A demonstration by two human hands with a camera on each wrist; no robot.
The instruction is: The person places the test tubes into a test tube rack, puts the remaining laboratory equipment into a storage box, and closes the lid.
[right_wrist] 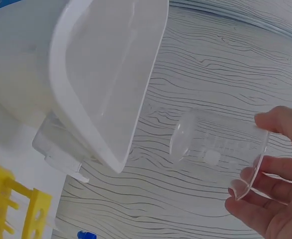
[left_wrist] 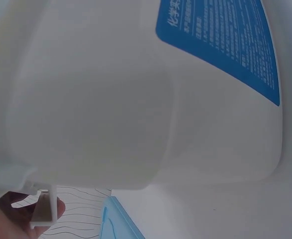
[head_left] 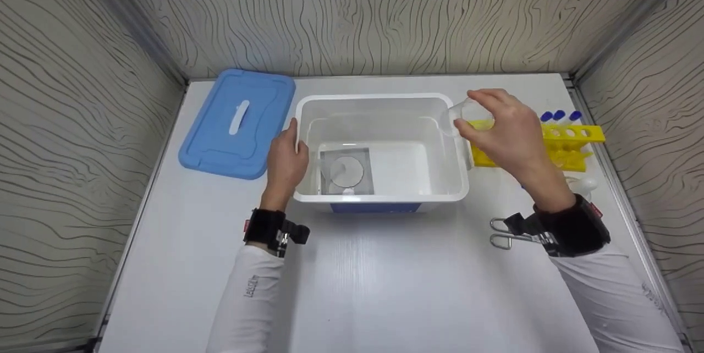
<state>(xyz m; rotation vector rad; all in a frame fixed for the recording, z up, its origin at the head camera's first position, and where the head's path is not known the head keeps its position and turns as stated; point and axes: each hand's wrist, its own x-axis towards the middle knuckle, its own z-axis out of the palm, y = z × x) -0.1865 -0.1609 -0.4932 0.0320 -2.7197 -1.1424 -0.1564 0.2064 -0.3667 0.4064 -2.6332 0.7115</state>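
My left hand (head_left: 287, 160) holds the left side of a white plastic storage bin (head_left: 379, 97). In the left wrist view its fingers curl around the bin's white side clip (left_wrist: 44, 214). My right hand (head_left: 509, 127) pinches a clear beaker (right_wrist: 218, 144) near its spouted rim. The beaker lies sideways in the air beside the bin's right rim, base toward the bin, and looks empty. Inside the bin, at the front left, a grey square mat with a white round centre (head_left: 352, 172) lies on the floor, a clear object overlapping it.
A blue lid (head_left: 220, 133) with a white handle lies left of the bin. Right of it stands a yellow test tube rack (head_left: 575, 147) with several blue-capped tubes (head_left: 559, 115). Metal tongs (head_left: 500, 241) lie under the right wrist. Patterned panels (head_left: 352, 17) enclose the table.
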